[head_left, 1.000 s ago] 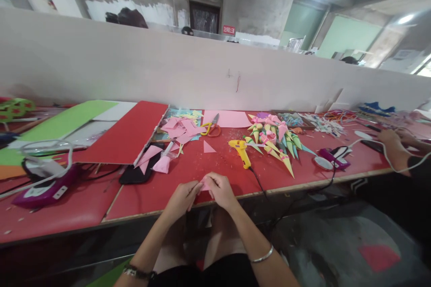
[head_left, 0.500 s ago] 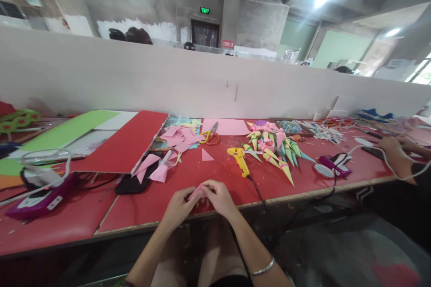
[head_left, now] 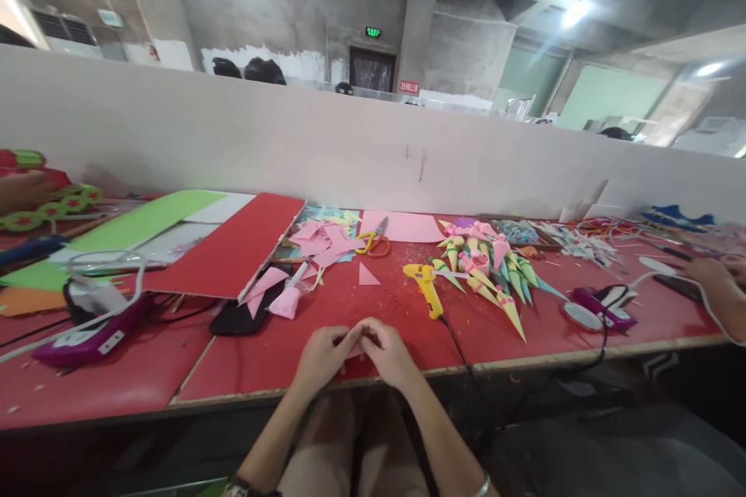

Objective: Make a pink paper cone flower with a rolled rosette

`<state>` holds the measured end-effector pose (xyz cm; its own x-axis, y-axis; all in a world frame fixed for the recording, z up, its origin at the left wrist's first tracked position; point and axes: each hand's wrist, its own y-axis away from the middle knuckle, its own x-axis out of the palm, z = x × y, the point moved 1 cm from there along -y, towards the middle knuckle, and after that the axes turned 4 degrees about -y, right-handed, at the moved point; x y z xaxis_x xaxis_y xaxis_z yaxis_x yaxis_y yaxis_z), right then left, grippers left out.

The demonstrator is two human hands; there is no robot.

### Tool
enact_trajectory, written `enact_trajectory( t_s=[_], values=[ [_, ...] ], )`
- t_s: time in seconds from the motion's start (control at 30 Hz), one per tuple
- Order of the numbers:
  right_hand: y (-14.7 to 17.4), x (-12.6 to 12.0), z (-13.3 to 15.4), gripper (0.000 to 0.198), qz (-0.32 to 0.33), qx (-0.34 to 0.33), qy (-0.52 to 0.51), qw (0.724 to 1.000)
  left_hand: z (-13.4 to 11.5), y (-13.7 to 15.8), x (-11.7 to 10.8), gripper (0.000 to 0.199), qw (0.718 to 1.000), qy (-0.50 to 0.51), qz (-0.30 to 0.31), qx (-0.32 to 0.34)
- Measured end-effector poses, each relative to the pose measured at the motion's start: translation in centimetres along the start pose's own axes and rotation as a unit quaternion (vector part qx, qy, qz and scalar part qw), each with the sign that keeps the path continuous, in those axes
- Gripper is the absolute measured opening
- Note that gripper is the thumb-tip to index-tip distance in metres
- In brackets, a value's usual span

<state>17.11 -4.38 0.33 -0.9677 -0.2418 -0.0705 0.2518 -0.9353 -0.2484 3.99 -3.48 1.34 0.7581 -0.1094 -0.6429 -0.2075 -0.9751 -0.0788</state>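
Close to the table's front edge, my left hand [head_left: 324,355] and my right hand [head_left: 389,352] meet fingertip to fingertip. Both pinch a small pink foam or paper piece [head_left: 354,351], mostly hidden by the fingers. Straight ahead on the red table lies a loose pink triangle [head_left: 367,275]. A yellow glue gun [head_left: 427,290] rests to the right of it, its nozzle towards a heap of yellow, green and pink cones [head_left: 481,264]. Beyond the triangle are scissors [head_left: 373,241] with yellow and orange handles, beside a pile of pink pieces [head_left: 323,239].
Left are a red board [head_left: 233,241], a black phone [head_left: 238,316] under pink scraps, and a purple power strip [head_left: 87,338]. A second purple power strip [head_left: 603,309] with cables lies right. Other people's hands show at the far left [head_left: 23,190] and far right [head_left: 714,287]. A white partition [head_left: 262,140] stands behind.
The view has swung slightly left, so the scene sits further right. My hands stay together; the pink piece is more hidden between the fingers. Another person's hand has appeared at the far left.
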Motion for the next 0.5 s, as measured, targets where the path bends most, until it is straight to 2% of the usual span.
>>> enact_trajectory(
  t_s=[0.1,0.27,0.5],
  values=[
    [0.0,-0.1,0.2,0.020,-0.004,-0.014,0.027,1.000,0.3,0.2,0.1,0.047,0.999,0.001,-0.046,0.006],
    [0.1,0.2,0.1,0.010,0.017,0.048,-0.001,0.999,0.6,0.5,0.0,0.043,0.995,0.007,-0.098,0.030],
    [0.3,0.3,-0.5,0.031,0.035,0.062,-0.020,0.997,0.7,1.1,0.3,0.034,0.991,0.002,-0.120,0.057]
  ],
)
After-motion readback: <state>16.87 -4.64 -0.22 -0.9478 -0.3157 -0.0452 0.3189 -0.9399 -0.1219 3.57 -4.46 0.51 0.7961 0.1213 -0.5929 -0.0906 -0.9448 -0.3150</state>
